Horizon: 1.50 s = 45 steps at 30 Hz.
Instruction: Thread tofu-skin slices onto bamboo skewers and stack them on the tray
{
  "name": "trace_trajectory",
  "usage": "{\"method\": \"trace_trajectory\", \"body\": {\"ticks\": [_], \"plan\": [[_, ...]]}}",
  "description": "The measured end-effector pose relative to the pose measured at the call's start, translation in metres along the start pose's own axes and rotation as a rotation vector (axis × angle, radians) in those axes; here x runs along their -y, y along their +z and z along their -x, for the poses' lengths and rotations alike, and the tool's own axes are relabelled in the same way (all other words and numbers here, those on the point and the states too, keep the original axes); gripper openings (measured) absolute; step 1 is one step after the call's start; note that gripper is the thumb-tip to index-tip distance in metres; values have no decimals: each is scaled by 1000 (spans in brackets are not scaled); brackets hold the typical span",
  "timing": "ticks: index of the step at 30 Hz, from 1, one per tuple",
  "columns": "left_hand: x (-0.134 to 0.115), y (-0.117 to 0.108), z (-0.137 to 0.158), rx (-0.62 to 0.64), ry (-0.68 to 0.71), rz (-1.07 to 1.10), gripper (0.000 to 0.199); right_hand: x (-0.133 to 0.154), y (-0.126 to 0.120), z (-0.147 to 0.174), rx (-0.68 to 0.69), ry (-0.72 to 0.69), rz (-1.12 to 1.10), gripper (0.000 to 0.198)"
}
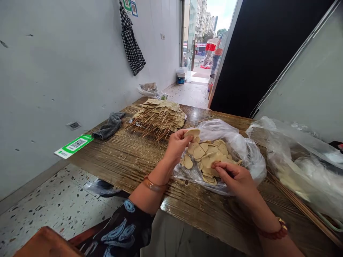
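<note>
My left hand (177,144) is closed in a pinch on a thin beige food slice (193,133), above the left side of an opened clear plastic bag (249,157). Over the front of the same bag, my right hand (236,177) pinches the edge of another beige slice (209,163). Many flat, rounded beige slices (200,151) lie loosely piled in the bag, some overlapping. Beyond my left hand is a heaped stack of similar slices on wooden skewers (163,116), the sticks pointing toward me. What the slices are made of cannot be told.
A dark grey cloth (109,125) and a green QR-code card (75,145) lie at the wooden table's (120,157) left edge. Bare wooden skewers (300,203) and another plastic bag (308,160) are at right. A checked cloth (132,46) hangs on the wall. A doorway opens ahead.
</note>
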State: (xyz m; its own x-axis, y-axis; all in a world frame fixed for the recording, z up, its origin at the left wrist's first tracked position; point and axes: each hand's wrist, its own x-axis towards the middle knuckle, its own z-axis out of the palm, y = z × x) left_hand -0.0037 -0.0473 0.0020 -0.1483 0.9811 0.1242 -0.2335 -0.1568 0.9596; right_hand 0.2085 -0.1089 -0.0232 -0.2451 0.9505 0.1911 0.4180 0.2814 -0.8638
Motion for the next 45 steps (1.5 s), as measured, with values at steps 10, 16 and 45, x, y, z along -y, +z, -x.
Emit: {"method": "trace_trajectory", "body": {"ticks": [10,16,45], "plan": [[-2,0,1,3,31,-43,22,-3,1,0,-29,-8,26,27],[0,-1,-1,-27,52,-26,24,1,1,0,-33,13,26,27],[0,3,3,-27,53,-16,18,-6,3,-2,-16,2,69,30]]}}
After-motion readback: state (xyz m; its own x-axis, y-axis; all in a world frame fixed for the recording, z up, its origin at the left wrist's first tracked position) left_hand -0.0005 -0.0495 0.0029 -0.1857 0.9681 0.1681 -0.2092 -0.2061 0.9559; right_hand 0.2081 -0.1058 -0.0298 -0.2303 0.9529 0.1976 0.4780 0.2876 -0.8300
